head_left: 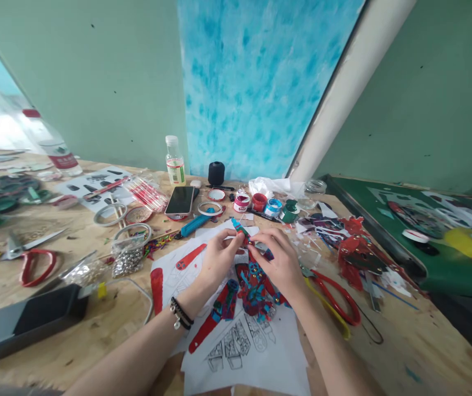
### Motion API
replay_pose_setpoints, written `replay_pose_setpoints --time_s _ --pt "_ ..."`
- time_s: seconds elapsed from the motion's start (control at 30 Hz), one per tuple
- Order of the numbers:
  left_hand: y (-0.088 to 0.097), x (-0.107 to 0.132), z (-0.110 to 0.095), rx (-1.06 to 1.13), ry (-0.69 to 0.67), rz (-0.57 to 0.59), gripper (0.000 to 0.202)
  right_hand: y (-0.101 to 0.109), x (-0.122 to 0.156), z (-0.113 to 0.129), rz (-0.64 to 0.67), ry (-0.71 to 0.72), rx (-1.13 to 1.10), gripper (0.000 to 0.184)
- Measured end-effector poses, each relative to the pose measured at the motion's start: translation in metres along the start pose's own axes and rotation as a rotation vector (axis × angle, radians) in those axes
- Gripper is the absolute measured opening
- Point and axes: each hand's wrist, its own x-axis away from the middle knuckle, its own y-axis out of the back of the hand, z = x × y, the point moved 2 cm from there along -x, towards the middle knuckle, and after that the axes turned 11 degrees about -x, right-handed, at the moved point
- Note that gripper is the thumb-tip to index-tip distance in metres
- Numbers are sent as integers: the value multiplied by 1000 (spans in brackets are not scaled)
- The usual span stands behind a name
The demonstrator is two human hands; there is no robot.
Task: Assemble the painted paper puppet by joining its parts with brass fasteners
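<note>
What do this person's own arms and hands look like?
The left hand and right hand are gloveless, and no sleeves show. A dark, stranded bracelet with light beads and a silvery charm circles the left wrist.

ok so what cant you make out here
- Small painted piece, head view: lower end hidden by the left hand and right hand.
- Drawing sheet, head view: some lines covered by the red-and-blue pieces.
- Dark box, head view: cut off by the left edge.
- Red-capped bottle, head view: fine label print blurred.
</note>
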Motion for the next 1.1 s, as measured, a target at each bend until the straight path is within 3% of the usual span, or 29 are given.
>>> replay_pose_setpoints --time_s 0.4,0.83,0.97,1.1 --pt "-1 0 3 67 81 22 44 -1 0 -1 21 7 26 14" --pt "-4 2 2 81 69 93 31 -3 1 -3 -80 -74 -22 4" --pt "-4 2 2 56 52 101 31 -4 3 -9 -150 -155 -60 16" --pt "-3 2 0 14 -16 106 30 -4 3 -11 -120 -156 -124 22"
